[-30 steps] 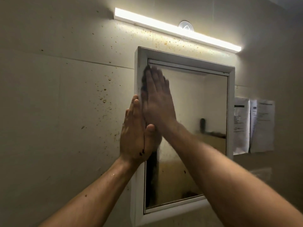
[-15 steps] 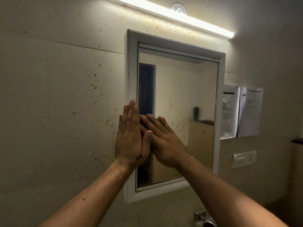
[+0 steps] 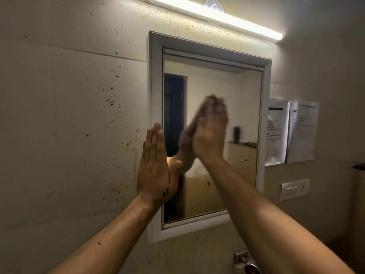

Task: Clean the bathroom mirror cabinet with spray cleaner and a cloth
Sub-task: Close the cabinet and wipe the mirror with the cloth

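Mirror cabinet [image 3: 156, 76] hangs on the wall [image 3: 69, 115], centre of view, white frame, door closed. Left hand [image 3: 156, 169] lies flat on the frame at the cabinet's 9 o'clock edge, fingers [image 3: 157, 139] straight, pressed together, pointing to 12 o'clock, thumb over onto the glass [image 3: 233, 91]. Dark specks on the back of that hand near the wrist. Right hand [image 3: 210, 133] is flat against the glass near the mirror's centre, motion-blurred, its fingers [image 3: 215, 109] together and pointing to 12 o'clock. A darker smear shows at those fingertips; cannot tell if it is the cloth. The hand's reflection meets it on the 9 o'clock side. Lit light bar [image 3: 227, 18] runs at 12 o'clock above the cabinet. Two paper sheets [image 3: 276, 131] hang at the cabinet's 3 o'clock, switch plate [image 3: 294, 188] at 4 o'clock. Metal tap [image 3: 245, 262] at 6 o'clock, partly cut off. Wall carries brown spots, mostly from 9 to 12 o'clock of the cabinet.
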